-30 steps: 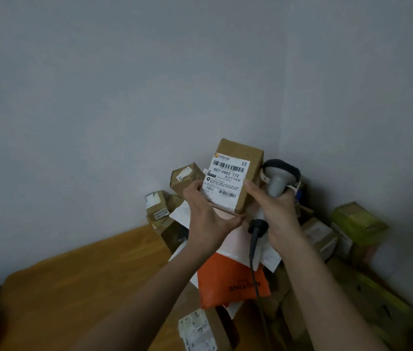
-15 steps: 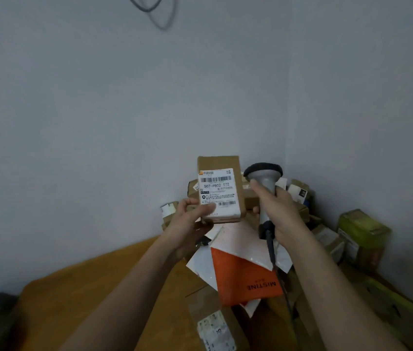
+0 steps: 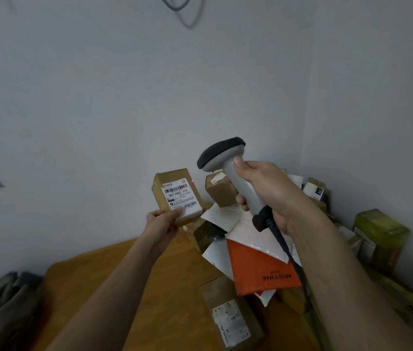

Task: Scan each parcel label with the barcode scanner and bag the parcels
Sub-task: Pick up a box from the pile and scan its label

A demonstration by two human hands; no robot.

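The left hand grips the lower edge of a brown parcel, holding it raised with its white label facing the camera. The right hand is wrapped around the grey handle of the barcode scanner, held just right of the parcel and apart from it. A small red dot shows at the label's upper right. More parcels lie heaped on the wooden table.

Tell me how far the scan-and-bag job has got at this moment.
Done: nothing visibly bagged; no filled bag shows. In hand: the left hand holds up a labelled box; the right hand aims the barcode scanner, a red dot beside the label's top corner. Left: a pile of parcels on the wooden table awaits.
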